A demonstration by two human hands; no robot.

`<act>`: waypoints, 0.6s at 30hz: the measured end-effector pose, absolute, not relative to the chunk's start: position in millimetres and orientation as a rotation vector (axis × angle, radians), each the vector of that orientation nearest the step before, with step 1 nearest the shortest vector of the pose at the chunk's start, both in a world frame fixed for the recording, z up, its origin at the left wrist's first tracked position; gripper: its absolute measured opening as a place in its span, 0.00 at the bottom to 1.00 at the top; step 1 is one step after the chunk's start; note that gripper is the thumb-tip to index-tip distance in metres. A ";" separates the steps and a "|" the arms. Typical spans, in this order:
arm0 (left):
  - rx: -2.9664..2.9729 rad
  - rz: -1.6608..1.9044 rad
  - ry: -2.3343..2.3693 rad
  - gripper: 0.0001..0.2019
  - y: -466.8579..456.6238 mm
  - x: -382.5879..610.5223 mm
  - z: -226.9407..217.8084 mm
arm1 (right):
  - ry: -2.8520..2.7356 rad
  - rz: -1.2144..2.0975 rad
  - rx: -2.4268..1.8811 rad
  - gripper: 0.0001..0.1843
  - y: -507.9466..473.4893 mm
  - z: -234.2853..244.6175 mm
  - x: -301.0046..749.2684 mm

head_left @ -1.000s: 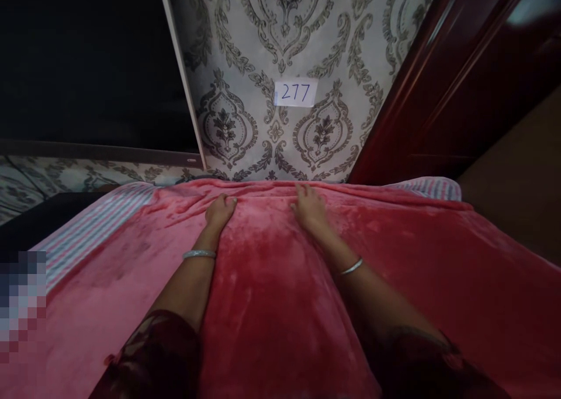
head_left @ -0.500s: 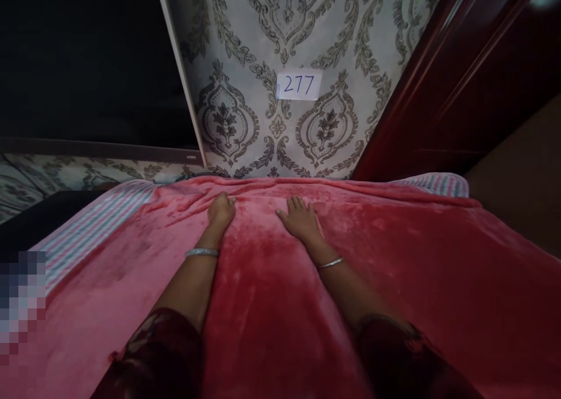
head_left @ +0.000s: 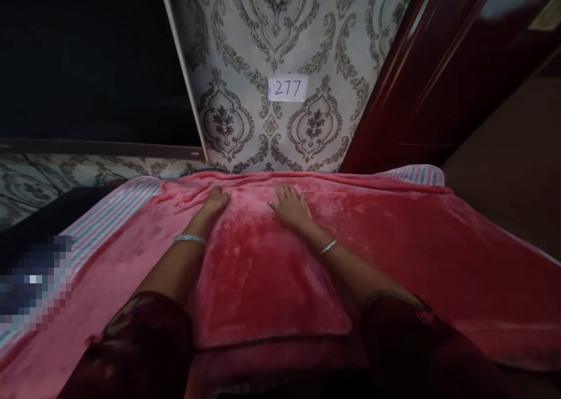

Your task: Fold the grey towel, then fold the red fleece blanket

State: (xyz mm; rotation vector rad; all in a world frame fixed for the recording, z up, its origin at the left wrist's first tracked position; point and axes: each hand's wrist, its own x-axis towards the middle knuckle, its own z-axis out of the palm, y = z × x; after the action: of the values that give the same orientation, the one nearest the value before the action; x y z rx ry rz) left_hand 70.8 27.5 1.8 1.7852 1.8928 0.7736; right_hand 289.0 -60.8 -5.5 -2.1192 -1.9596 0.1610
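Observation:
A plush pink-red blanket (head_left: 272,282) is spread over a surface, with rumpled folds along its far side. My left hand (head_left: 215,201) rests at those folds with its fingers curled in on the blanket, the thumb pointing right; its fingertips are partly hidden. To its right, my right hand (head_left: 290,206) lies palm down on the same blanket, fingers spread. Between my forearms runs a raised panel of the blanket, its near edge showing close to me. Each wrist wears a bangle.
Striped cloth (head_left: 116,212) shows from under the blanket at the left and far right. A dark screen (head_left: 92,66) stands at the back left, a dark red wooden panel (head_left: 403,89) at the right. Patterned wallpaper (head_left: 228,118) bears a paper card (head_left: 288,88) reading 277.
The view has shifted, and the near edge of the raised blanket panel now shows. My right hand's fingers are spread wider. Both hands stay at the blanket's far side.

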 end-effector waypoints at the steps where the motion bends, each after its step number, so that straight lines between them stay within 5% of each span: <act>1: 1.798 0.759 1.877 0.23 17.3 68.8 2.5 | -1.997 0.154 -2.075 0.36 -71.4 -4.6 281.3; 8: 2.024 0.552 2.099 0.27 -48.6 80.1 -15.1 | -2.043 0.134 -2.075 0.38 -125.2 -33.1 274.4; 18: 1.825 0.715 1.939 0.28 -48.1 70.0 -9.5 | -1.954 0.168 -2.225 0.35 -158.0 -41.2 322.5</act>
State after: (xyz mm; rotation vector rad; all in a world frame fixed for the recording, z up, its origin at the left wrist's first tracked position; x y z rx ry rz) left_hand 70.0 -48.1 -9.5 1.8246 1.9387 0.7152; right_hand 322.5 -158.0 -41.2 -2.2252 -1.9538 0.1682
